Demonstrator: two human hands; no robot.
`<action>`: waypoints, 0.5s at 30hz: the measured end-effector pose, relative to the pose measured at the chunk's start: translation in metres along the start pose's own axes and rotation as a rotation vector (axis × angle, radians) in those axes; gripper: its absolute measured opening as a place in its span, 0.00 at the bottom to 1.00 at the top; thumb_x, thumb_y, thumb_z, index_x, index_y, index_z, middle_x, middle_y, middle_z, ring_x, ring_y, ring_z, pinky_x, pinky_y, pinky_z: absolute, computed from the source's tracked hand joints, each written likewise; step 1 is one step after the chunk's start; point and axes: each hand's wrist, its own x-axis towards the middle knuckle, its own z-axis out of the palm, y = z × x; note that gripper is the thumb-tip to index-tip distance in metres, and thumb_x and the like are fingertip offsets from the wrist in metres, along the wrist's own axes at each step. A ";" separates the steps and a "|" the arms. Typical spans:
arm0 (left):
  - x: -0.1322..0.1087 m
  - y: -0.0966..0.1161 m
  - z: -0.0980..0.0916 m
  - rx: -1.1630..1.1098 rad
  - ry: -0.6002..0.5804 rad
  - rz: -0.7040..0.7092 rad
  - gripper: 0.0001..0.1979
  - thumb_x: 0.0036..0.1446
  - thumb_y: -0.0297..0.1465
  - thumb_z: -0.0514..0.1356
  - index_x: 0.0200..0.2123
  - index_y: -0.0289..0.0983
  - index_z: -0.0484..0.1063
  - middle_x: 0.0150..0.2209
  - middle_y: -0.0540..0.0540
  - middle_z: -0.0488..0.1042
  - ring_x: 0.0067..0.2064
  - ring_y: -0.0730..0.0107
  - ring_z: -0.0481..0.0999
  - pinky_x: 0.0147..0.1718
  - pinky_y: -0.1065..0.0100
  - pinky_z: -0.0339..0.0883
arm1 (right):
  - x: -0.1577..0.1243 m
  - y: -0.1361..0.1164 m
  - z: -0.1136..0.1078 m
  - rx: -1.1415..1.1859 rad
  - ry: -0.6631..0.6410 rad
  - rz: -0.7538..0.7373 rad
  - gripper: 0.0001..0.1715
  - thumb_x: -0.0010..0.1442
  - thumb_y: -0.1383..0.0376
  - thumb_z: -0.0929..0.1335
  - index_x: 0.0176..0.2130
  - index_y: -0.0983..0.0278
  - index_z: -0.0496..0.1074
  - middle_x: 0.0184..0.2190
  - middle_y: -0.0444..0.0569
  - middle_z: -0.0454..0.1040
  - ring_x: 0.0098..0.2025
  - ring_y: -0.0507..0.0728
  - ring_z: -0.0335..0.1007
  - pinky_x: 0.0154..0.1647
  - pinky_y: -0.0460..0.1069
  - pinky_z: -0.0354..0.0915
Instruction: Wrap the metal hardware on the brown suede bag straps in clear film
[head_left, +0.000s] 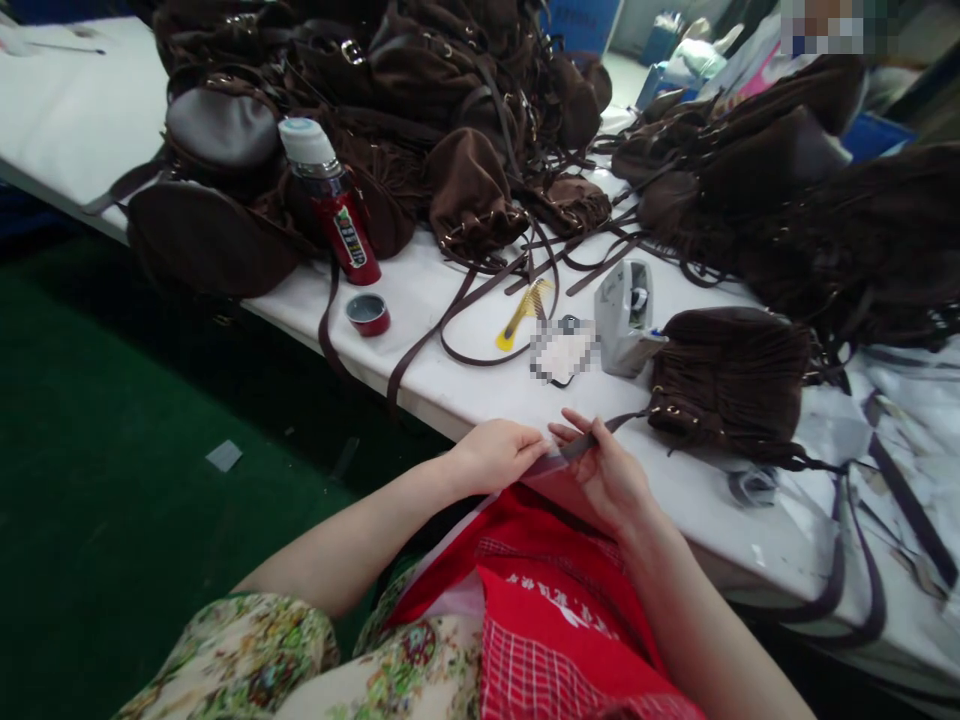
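A dark brown strap (619, 422) runs from a gathered brown bag (731, 375) on the table to my two hands at the table's front edge. My left hand (506, 455) is closed in a pinch at the strap's end; a small pale bit shows at its fingertips. The strap passes through my right hand (611, 480), held between thumb and fingers, with some fingers stretched out. The bag lies on its side to the right of my hands, its gold-coloured eyelets facing me.
Brown bags (480, 190) are heaped along the white table (420, 370). Nearby stand a red bottle (341, 215), its cup-like lid (367, 314), a yellow tool (517, 320), a phone (564, 352) and a grey dispenser-like box (624, 315). A tape roll (752, 487) lies right.
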 end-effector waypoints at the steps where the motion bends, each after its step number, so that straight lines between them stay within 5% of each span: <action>1: 0.009 0.005 0.000 0.016 -0.019 0.017 0.21 0.65 0.39 0.47 0.29 0.36 0.74 0.26 0.48 0.75 0.28 0.71 0.69 0.28 0.71 0.57 | -0.002 0.001 -0.001 0.003 -0.012 0.011 0.20 0.62 0.53 0.65 0.45 0.63 0.75 0.36 0.50 0.79 0.37 0.55 0.75 0.42 0.50 0.68; 7: 0.056 0.032 0.008 0.141 -0.083 0.084 0.21 0.65 0.38 0.47 0.33 0.36 0.76 0.31 0.44 0.78 0.32 0.67 0.73 0.31 0.70 0.60 | -0.014 0.007 -0.012 0.052 0.027 -0.018 0.16 0.62 0.55 0.64 0.41 0.63 0.75 0.41 0.49 0.78 0.44 0.56 0.74 0.47 0.51 0.69; 12: 0.093 0.046 0.015 0.245 -0.126 0.029 0.21 0.63 0.39 0.48 0.32 0.36 0.77 0.31 0.42 0.78 0.32 0.65 0.74 0.31 0.69 0.62 | -0.027 0.004 -0.015 0.089 -0.035 0.000 0.31 0.61 0.43 0.60 0.46 0.64 0.73 0.44 0.54 0.77 0.49 0.59 0.72 0.52 0.55 0.66; 15: 0.115 0.054 0.019 0.291 -0.139 0.003 0.20 0.62 0.38 0.48 0.34 0.36 0.78 0.33 0.41 0.79 0.35 0.62 0.76 0.33 0.68 0.64 | -0.037 0.006 -0.013 0.089 -0.100 -0.003 0.29 0.58 0.45 0.65 0.49 0.62 0.72 0.48 0.54 0.76 0.51 0.60 0.71 0.56 0.56 0.63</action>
